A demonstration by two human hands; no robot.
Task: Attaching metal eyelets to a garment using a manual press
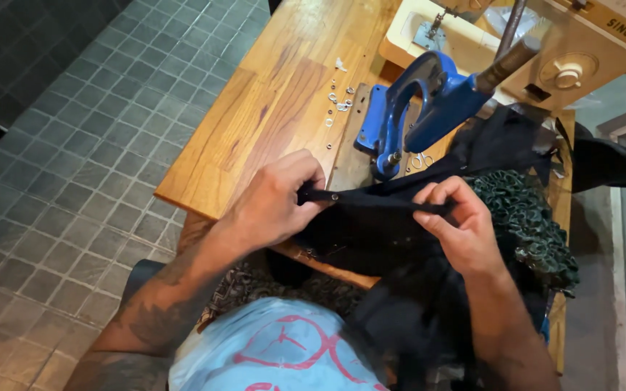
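My left fingertips curl under the black strap, out of sight. My right thumb hides the strap's far end. The eyelets at eleven o'clock are too small to tell apart. The sewing machine at one o'clock runs off the top edge. My forearms cover the table's near edge.
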